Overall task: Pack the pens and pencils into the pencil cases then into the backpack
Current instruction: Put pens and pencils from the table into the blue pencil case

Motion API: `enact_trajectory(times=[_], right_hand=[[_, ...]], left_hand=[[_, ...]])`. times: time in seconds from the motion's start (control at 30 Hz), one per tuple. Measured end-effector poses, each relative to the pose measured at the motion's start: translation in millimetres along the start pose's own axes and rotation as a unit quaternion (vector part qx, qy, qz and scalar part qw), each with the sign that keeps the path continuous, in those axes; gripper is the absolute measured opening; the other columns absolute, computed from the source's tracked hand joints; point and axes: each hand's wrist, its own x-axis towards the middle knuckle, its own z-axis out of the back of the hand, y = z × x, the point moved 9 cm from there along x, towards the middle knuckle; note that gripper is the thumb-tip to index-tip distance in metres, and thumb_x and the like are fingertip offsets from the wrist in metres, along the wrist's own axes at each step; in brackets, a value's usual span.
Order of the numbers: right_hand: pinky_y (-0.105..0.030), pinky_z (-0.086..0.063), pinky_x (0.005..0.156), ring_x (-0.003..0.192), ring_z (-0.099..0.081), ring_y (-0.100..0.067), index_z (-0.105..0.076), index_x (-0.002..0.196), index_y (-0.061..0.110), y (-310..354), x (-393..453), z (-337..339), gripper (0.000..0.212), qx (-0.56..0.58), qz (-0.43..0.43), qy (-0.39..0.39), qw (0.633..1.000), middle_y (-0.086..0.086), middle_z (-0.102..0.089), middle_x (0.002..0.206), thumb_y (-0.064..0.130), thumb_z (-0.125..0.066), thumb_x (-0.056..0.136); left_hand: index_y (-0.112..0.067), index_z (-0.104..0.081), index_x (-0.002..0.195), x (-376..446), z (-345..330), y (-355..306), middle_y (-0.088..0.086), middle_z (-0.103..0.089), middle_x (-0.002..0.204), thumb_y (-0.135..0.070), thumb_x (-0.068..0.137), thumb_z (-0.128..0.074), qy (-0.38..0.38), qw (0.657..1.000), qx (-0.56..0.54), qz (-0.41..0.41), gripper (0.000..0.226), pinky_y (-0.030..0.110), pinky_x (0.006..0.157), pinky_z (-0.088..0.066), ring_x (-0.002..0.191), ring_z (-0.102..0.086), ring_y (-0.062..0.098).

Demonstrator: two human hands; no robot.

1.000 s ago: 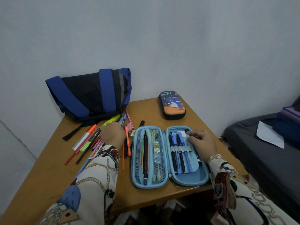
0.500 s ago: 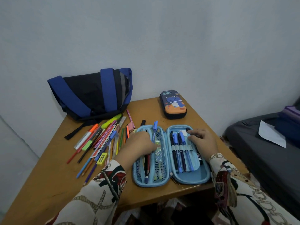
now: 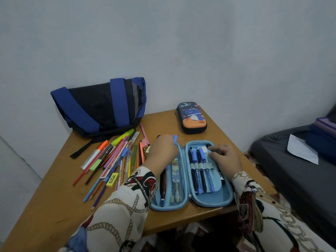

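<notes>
The left hand (image 3: pixel 161 151) pinches a blue pen (image 3: pixel 175 140) over the mesh half of the open light-blue pencil case (image 3: pixel 192 202), with loose pens and pencils (image 3: pixel 116 159) spread on the bench (image 3: pixel 54 206) to its left. The right hand (image 3: pixel 224 158) rests with curled fingers on the pens held in the case's other half. Beyond the left hand lies the backpack (image 3: pixel 98 108), and beyond the right hand a closed dinosaur pencil case (image 3: pixel 191 117).

The left hand (image 3: pixel 161 150) pinches with curled fingers, while the right hand (image 3: pixel 224 157) lies palm-down, fingers bent.

Wooden table (image 3: pixel 54 211), backpack (image 3: pixel 98 108), pencil cases (image 3: pixel 192 171), pens (image 3: pixel 112 160)
</notes>
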Motion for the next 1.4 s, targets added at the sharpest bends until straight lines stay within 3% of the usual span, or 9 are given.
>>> enact_trajectory(times=[0.1, 0.17, 0.37, 0.53, 0.73, 0.9, 1.07, 1.23, 1.4], right_hand=[[-0.025, -0.035, 0.082, 0.087, -0.051, -0.01, -0.072, 0.091, 0.022, -0.6, 0.7, -0.6, 0.017, 0.002, -0.001, 0.001, 1.0, 0.0, -0.051, 0.096, 0.008, -0.068, 0.082], [-0.027, -0.037, 0.083, 0.089, -0.052, -0.013, -0.073, 0.09, 0.021, -2.2, 1.5, -0.5, 0.016, 0.002, 0.001, -0.002, 1.0, -0.001, -0.052, 0.096, 0.008, -0.067, 0.083], [-0.027, -0.037, 0.083, 0.092, -0.052, -0.015, -0.073, 0.088, 0.019, -5.1, 3.0, -0.7, 0.021, 0.031, -0.01, -0.009, 0.999, 0.004, -0.05, 0.092, 0.004, -0.058, 0.089], [-0.017, -0.036, 0.07, 0.085, -0.05, -0.01, -0.073, 0.093, 0.018, -1.9, 2.6, -0.3, 0.019, 0.006, 0.001, -0.007, 1.0, 0.001, -0.051, 0.095, 0.005, -0.06, 0.087], [-0.016, -0.038, 0.071, 0.087, -0.053, -0.014, -0.073, 0.092, 0.019, -3.1, 2.9, 0.3, 0.02, 0.008, 0.002, -0.011, 1.0, 0.0, -0.052, 0.095, 0.004, -0.061, 0.086], [-0.027, -0.037, 0.076, 0.089, -0.053, -0.017, -0.073, 0.09, 0.02, -2.8, 4.2, -1.1, 0.018, 0.008, 0.005, -0.003, 1.0, 0.0, -0.052, 0.094, 0.006, -0.064, 0.085], [-0.031, -0.041, 0.083, 0.094, -0.054, -0.017, -0.073, 0.087, 0.023, -6.9, 5.5, -0.3, 0.02, 0.013, -0.002, -0.007, 1.0, 0.004, -0.053, 0.095, 0.006, -0.062, 0.085], [-0.032, -0.043, 0.087, 0.095, -0.056, -0.019, -0.072, 0.087, 0.023, -6.6, 5.5, 0.2, 0.023, 0.019, 0.008, -0.009, 1.0, 0.001, -0.055, 0.096, 0.003, -0.06, 0.086], [-0.031, -0.041, 0.087, 0.096, -0.055, -0.019, -0.071, 0.086, 0.024, -5.4, 4.7, 0.4, 0.023, 0.015, 0.01, -0.009, 1.0, 0.0, -0.054, 0.098, 0.004, -0.061, 0.086]], left_hand=[[-0.013, -0.049, 0.085, 3.9, 7.6, -20.5, 0.006, -0.056, 0.078, -0.012, 0.088, -0.059, -0.024, 0.981, -0.194, -0.006, 0.01, 0.035, 0.057, -0.046, 0.066, -0.054, 0.023], [-0.016, -0.044, 0.103, 9.2, 0.2, -32.6, 0.011, -0.06, 0.092, -0.005, 0.086, -0.062, -0.001, 0.946, -0.324, 0.0, 0.028, 0.04, 0.061, -0.057, 0.069, -0.063, 0.027], [-0.033, -0.031, 0.139, 21.8, -32.0, -51.2, 0.021, -0.055, 0.1, 0.006, 0.087, -0.061, 0.051, 0.892, -0.448, 0.024, 0.071, 0.038, 0.06, -0.057, 0.067, -0.053, 0.026], [-0.031, -0.035, 0.122, 21.5, -33.8, -55.6, 0.02, -0.061, 0.101, 0.001, 0.085, -0.066, 0.016, 0.91, -0.415, 0.006, 0.058, 0.033, 0.055, -0.056, 0.061, -0.06, 0.024], [-0.01, -0.034, 0.125, 21.4, -41.8, -65.7, 0.013, -0.054, 0.109, -0.015, 0.081, -0.075, 0.054, 0.972, -0.226, -0.031, 0.061, 0.045, 0.081, -0.054, 0.098, -0.06, 0.031], [-0.011, -0.034, 0.137, 17.4, -55.0, -68.6, 0.007, -0.051, 0.119, -0.023, 0.077, -0.08, 0.106, 0.974, -0.194, -0.047, 0.077, 0.039, 0.082, -0.054, 0.101, -0.058, 0.026], [-0.02, -0.062, 0.112, 13.1, -64.7, -70.4, 0.013, -0.06, 0.116, -0.026, 0.083, -0.073, 0.106, 0.975, -0.178, -0.074, 0.032, 0.042, 0.091, -0.05, 0.114, -0.054, 0.032], [-0.011, -0.051, 0.128, 10.4, -62.9, -65.0, 0.013, -0.038, 0.134, -0.028, 0.09, -0.065, 0.075, 0.98, -0.162, -0.086, 0.044, 0.044, 0.107, -0.036, 0.128, -0.038, 0.031], [-0.022, -0.049, 0.139, 4.2, -64.0, -65.8, 0.012, -0.035, 0.14, -0.03, 0.092, -0.061, 0.109, 0.978, -0.144, -0.107, 0.049, 0.04, 0.11, -0.026, 0.136, -0.025, 0.031]])
